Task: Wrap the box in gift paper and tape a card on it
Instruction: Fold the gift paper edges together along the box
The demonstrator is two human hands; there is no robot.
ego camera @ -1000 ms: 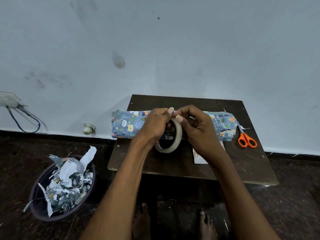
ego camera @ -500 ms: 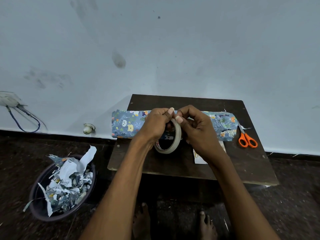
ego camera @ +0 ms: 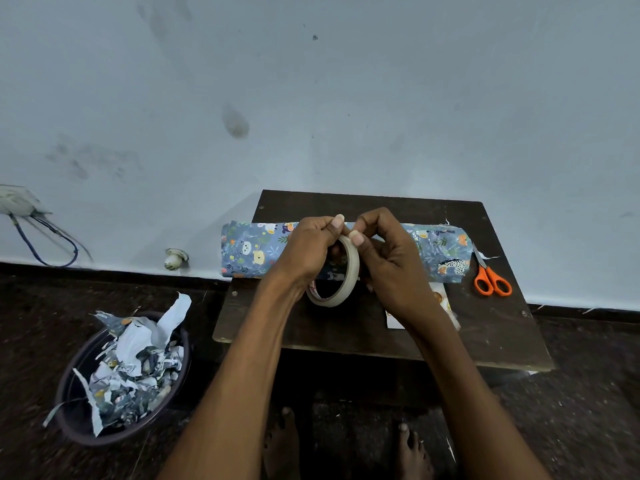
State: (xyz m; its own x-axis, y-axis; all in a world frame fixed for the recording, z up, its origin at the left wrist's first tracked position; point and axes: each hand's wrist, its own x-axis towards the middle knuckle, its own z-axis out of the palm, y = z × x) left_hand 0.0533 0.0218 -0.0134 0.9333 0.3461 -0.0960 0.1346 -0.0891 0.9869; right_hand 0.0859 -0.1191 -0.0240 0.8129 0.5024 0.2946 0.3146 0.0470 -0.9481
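A long box wrapped in blue animal-print gift paper [ego camera: 249, 251] lies across the back of a small dark wooden table [ego camera: 485, 334]. Above the table's middle I hold a roll of beige tape [ego camera: 349, 282] upright. My left hand [ego camera: 308, 251] grips the roll from the left with its fingers curled over the rim. My right hand [ego camera: 391, 261] pinches the top edge of the roll with thumb and forefinger. A white card [ego camera: 440, 299] with a small picture lies on the table, mostly hidden under my right wrist.
Orange-handled scissors [ego camera: 491, 282] lie at the table's right, beside the box's end. A dark basin [ego camera: 69, 403] full of paper scraps stands on the floor at left. The wall rises right behind the table. My bare feet [ego camera: 284, 441] are under the table's front edge.
Almost nothing has moved. Both hands stay on the tape roll, with only slight shifting of the fingertips at its top edge.
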